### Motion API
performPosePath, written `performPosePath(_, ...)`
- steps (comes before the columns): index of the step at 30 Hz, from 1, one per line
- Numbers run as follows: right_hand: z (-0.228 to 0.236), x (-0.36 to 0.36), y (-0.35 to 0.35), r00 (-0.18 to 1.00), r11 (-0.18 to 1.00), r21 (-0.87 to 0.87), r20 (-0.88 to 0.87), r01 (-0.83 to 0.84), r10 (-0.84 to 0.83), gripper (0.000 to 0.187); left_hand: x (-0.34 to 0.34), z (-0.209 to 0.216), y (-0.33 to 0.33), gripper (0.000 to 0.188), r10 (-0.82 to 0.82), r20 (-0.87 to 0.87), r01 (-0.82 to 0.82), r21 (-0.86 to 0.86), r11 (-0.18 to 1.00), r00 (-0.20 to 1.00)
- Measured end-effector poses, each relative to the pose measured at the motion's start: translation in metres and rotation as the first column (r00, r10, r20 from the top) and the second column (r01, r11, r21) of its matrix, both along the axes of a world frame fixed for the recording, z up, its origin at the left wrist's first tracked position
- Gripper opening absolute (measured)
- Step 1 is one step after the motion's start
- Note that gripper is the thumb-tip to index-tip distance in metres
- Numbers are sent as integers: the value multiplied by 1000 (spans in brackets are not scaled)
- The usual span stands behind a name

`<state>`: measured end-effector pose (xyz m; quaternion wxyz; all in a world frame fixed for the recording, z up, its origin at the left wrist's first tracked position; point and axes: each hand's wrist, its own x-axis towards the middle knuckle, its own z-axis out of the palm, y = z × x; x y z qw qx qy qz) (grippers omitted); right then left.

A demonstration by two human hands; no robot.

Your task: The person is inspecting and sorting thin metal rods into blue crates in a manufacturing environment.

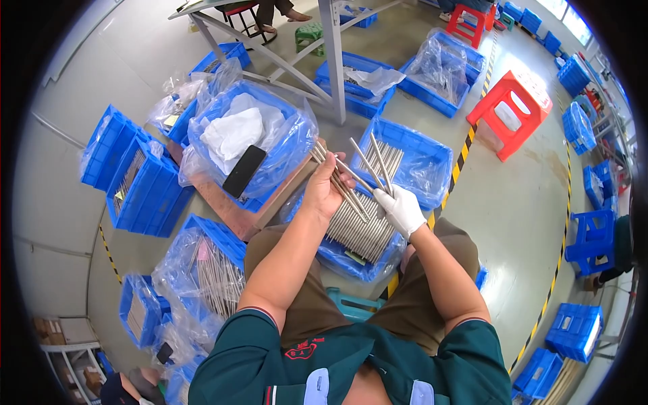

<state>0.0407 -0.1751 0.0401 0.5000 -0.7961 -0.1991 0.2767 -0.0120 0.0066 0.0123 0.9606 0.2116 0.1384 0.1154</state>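
Note:
My left hand [324,187], bare, is closed around several thin metal rods [354,204] that stick out past its fingers on both sides. In a white glove, my right hand [401,210] grips a few more metal rods [379,162], which splay upward and to the left. One of these reaches across toward the left hand's fingers. Beneath both hands, a plastic-lined blue crate [368,271] carries a neat layer of stacked rods [356,236]. Just beyond it, another blue crate [432,154] contains more rods [381,159].
At my left, a lined blue crate [297,145] bears white cloth [233,133] and a black phone-like slab [244,170]. More rods [219,275] lie in a crate nearer me. A red stool [506,111] stands at right beyond striped floor tape [460,156]. A metal table frame [335,61] rises ahead.

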Motion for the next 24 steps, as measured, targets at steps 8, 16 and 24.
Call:
performPosePath(8, -2, -2, 16, 982, 960, 222, -119, 173, -149, 10, -2, 5, -34, 37, -122, -104, 133, 105, 986, 987)
performPosePath(16, 9, -6, 20, 883, 875, 350, -440, 335, -162, 16, -8, -3, -49, 22, -220, -148, 250, 234, 940, 964)
performPosePath(24, -8, 21, 16, 970, 967, 129, 73, 220, -230, 21, -5, 7, -35, 22, -167, -167, 224, 425, 877, 972)
